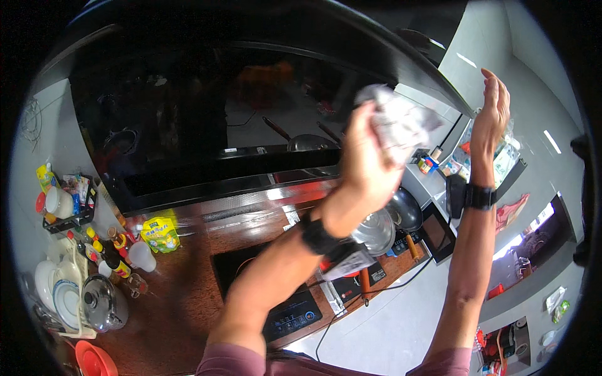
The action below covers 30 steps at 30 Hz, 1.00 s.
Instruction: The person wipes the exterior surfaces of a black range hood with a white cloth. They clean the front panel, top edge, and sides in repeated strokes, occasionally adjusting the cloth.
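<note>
My left hand (pixel 369 160) is closed on a crumpled pale cloth (pixel 404 117), slightly blurred, held up before the glossy black range hood panel (pixel 188 108). To the right, my right hand (pixel 491 110) is raised with nothing in it, near the hood's right edge; its fingers are extended and lie close to one another. Both wrists wear black bands. Below my left forearm are a black induction cooktop (pixel 294 315), partly hidden, and a glass lid (pixel 376 230). A dark wok (pixel 404 209) sits beside the lid.
Bottles (pixel 113 258), a yellow pouch (pixel 161 234), a lidded pot (pixel 101 301) and a dish rack (pixel 80 329) stand on the brown counter at left. A red basin (pixel 94 359) is at lower left. Wooden pan handles (pixel 365 282) and a black cord (pixel 404 284) reach the counter's front edge.
</note>
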Each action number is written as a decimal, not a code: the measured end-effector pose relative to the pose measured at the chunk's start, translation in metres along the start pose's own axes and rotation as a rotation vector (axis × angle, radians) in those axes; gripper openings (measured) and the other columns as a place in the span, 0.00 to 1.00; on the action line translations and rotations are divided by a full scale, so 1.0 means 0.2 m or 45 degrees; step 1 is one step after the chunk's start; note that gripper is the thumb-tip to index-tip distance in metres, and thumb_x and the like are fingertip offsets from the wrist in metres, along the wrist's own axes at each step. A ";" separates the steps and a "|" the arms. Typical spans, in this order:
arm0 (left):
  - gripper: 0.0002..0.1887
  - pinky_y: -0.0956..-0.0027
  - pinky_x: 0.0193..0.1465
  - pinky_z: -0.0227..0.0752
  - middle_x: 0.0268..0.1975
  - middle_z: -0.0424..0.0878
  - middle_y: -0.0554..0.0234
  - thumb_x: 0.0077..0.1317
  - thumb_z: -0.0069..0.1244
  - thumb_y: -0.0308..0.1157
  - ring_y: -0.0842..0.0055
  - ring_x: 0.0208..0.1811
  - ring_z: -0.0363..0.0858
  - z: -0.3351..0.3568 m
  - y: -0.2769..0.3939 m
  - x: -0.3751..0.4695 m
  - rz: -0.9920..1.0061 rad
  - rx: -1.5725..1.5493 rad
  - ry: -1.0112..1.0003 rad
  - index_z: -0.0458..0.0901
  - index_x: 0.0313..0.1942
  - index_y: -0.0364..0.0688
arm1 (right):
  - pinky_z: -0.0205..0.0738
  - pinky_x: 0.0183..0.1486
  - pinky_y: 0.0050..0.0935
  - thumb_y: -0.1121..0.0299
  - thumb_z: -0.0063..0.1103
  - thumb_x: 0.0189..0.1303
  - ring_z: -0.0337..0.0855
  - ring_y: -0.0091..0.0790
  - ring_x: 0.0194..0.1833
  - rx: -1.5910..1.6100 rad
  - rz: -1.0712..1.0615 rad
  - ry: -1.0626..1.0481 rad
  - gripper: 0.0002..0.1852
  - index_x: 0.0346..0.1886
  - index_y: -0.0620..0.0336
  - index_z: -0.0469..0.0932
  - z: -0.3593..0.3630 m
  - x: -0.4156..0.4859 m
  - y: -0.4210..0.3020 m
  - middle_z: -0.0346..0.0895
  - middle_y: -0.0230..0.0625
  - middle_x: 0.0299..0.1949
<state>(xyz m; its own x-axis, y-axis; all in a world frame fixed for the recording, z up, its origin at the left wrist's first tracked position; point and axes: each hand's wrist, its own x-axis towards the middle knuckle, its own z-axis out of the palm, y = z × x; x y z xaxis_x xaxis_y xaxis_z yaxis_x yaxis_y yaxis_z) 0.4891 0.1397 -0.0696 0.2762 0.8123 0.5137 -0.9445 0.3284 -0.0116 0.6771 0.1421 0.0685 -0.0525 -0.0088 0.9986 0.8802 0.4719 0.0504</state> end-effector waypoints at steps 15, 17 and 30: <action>0.34 0.50 0.55 0.71 0.41 0.85 0.70 0.77 0.28 0.74 0.70 0.44 0.80 -0.04 0.44 0.65 0.394 0.190 -0.113 0.82 0.48 0.58 | 0.67 0.71 0.42 0.43 0.30 0.84 0.77 0.46 0.66 0.156 0.164 -0.302 0.34 0.65 0.60 0.80 0.25 -0.12 0.21 0.78 0.50 0.63; 0.35 0.42 0.65 0.65 0.54 0.84 0.66 0.76 0.30 0.74 0.67 0.57 0.79 -0.02 0.41 0.56 0.477 0.156 -0.140 0.79 0.60 0.58 | 0.68 0.70 0.42 0.44 0.29 0.84 0.77 0.47 0.64 0.136 0.132 -0.310 0.33 0.64 0.60 0.80 0.25 -0.12 0.21 0.79 0.50 0.62; 0.43 0.46 0.83 0.47 0.78 0.65 0.61 0.75 0.30 0.75 0.58 0.77 0.63 0.13 0.78 0.24 0.768 0.328 -0.184 0.62 0.78 0.57 | 0.67 0.71 0.40 0.47 0.32 0.85 0.79 0.45 0.65 0.226 0.109 -0.218 0.32 0.62 0.62 0.82 0.29 -0.15 0.29 0.81 0.48 0.61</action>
<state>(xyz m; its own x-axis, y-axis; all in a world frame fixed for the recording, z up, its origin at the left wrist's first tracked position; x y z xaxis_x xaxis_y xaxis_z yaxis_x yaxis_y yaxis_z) 0.3509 0.2165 -0.0239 -0.3228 0.7388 0.5915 -0.9432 -0.3028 -0.1365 0.7033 0.2207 0.0412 -0.0739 0.1800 0.9809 0.7891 0.6120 -0.0528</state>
